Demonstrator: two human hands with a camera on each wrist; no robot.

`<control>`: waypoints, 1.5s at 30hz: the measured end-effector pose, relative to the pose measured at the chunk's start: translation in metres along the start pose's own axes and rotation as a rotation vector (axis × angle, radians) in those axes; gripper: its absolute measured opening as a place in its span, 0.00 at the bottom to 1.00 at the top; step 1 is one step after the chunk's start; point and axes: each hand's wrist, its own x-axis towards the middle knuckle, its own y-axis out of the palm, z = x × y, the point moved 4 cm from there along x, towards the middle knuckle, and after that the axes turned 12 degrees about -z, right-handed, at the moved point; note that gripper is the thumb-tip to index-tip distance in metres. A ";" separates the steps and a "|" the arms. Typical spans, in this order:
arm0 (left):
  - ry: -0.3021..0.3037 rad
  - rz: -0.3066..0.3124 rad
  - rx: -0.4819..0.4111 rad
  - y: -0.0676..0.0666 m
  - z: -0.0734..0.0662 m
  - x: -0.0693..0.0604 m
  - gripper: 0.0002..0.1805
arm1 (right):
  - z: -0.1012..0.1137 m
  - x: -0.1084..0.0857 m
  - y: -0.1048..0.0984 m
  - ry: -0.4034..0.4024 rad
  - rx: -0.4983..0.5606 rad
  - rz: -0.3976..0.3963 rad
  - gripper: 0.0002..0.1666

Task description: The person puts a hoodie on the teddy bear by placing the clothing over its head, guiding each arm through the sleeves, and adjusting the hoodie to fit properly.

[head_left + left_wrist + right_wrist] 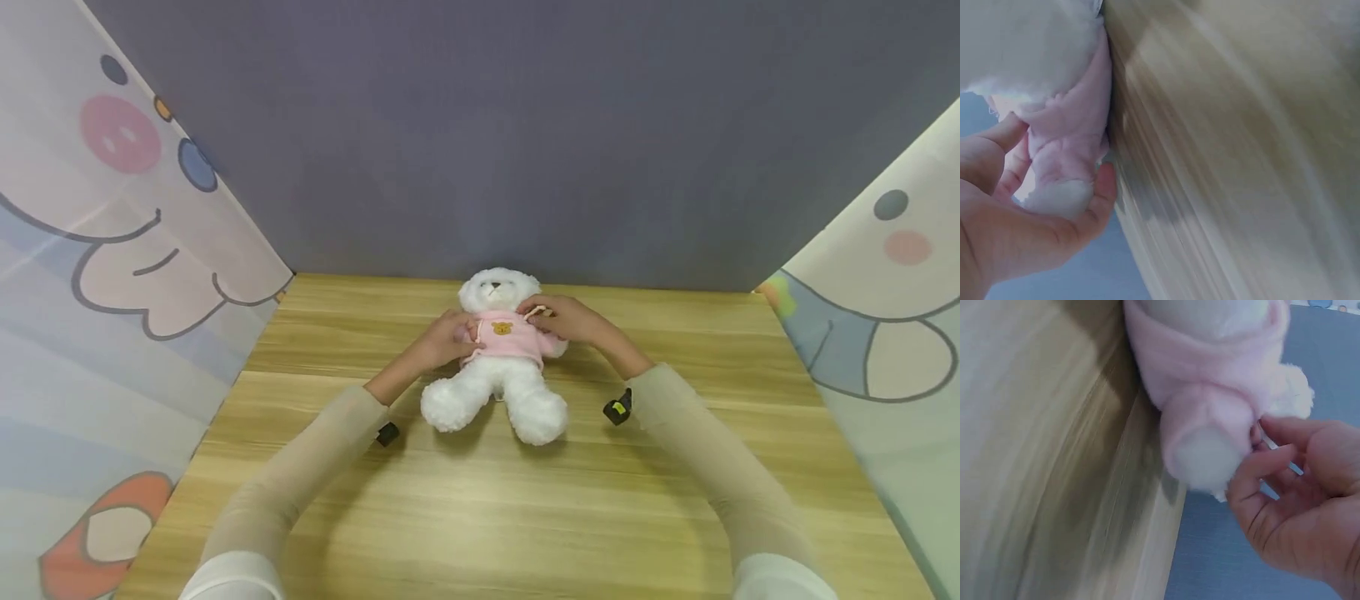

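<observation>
A white plush teddy bear [534, 406] lies on its back on the wooden table, its head toward the grey panel. It wears a pink top [517, 342] with a small brown bear face on the chest. My left hand [447, 340] is at the bear's arm on the left; in the left wrist view, thumb and fingers curl around the pink sleeve [1066, 156] and white paw [1060, 197]. With my right hand [566, 318] I pinch a thin white cord [538, 310] near the neckline. The right wrist view shows the other sleeve [1207, 412] beside those fingers.
The wood-grain table [480, 517] ends at a tall dark grey panel [510, 133] behind the bear's head. Cartoon-printed curtains [45, 358] flank both sides. Small black devices [618, 407] sit by both wrists.
</observation>
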 end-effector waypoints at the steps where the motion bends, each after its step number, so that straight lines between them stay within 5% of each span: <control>1: 0.013 0.019 -0.014 0.001 0.000 0.001 0.12 | 0.000 0.002 0.000 0.005 -0.015 0.022 0.17; 7: 0.034 0.074 -0.057 0.004 -0.003 0.001 0.13 | 0.003 0.005 0.000 -0.023 -0.048 0.151 0.14; 12: -0.009 0.084 -0.064 0.006 -0.008 -0.001 0.13 | 0.006 0.005 0.000 -0.067 -0.100 0.162 0.08; 18: -0.010 0.095 -0.040 0.005 -0.011 0.000 0.13 | 0.007 0.003 0.002 -0.138 -0.173 0.006 0.10; 25: 0.128 0.036 0.192 0.003 -0.023 0.002 0.14 | 0.006 -0.005 0.011 -0.242 -0.240 -0.209 0.10; 30: 0.131 0.014 0.250 0.005 -0.024 0.002 0.14 | 0.002 -0.010 0.016 -0.230 -0.251 -0.294 0.09; 36: 0.097 -0.008 0.089 0.000 -0.017 0.000 0.13 | 0.002 -0.017 0.018 -0.182 -0.213 -0.323 0.08; 41: -0.048 -0.134 -0.157 -0.017 0.000 -0.005 0.29 | 0.006 -0.028 0.016 -0.252 -0.185 -0.297 0.14; 45: -0.141 -0.166 -0.171 -0.020 0.012 -0.009 0.24 | 0.005 -0.036 0.016 -0.319 -0.172 -0.295 0.17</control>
